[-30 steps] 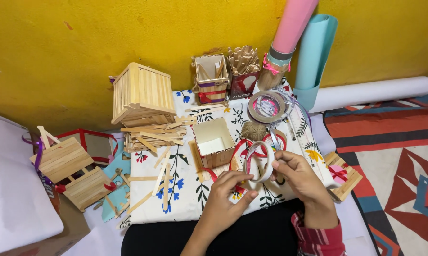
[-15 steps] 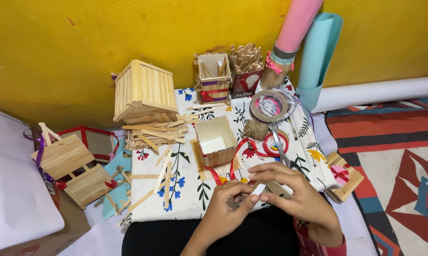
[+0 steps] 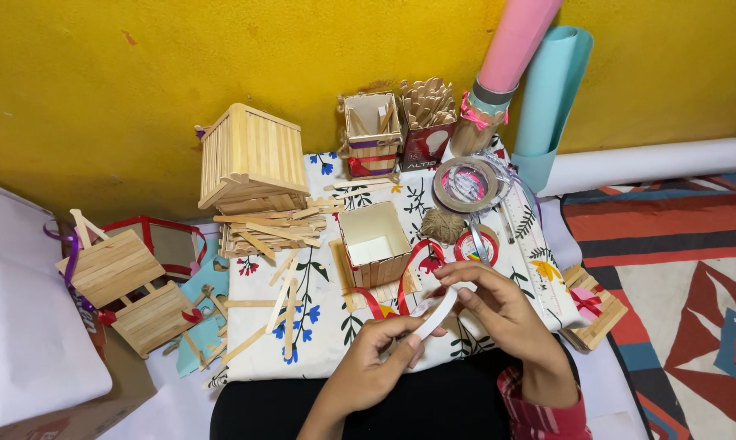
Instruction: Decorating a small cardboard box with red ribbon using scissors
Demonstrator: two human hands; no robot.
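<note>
My left hand (image 3: 377, 358) and my right hand (image 3: 498, 314) both grip a white tape roll (image 3: 435, 314) near the front edge of the floral cloth (image 3: 319, 310). The left fingertips pinch its lower end, the right fingers curl over its upper end. Just behind the hands stands an open box of craft sticks (image 3: 374, 244) with a red ribbon (image 3: 400, 285) trailing beside it. A ball of twine (image 3: 443, 225) and a red tape roll (image 3: 476, 244) lie beyond my right hand.
A craft-stick house (image 3: 250, 159) and loose sticks (image 3: 266, 228) lie at the left. Stick holders (image 3: 400, 122), tape rolls (image 3: 465, 183) and pink and blue paper rolls (image 3: 531, 73) stand against the yellow wall. More stick models (image 3: 127, 281) sit left of the cloth, a patterned rug (image 3: 677, 277) at the right.
Both hands have drawn back toward me with the white tape roll, away from the red ribbon. The roll is now turned edge-on between the fingers.
</note>
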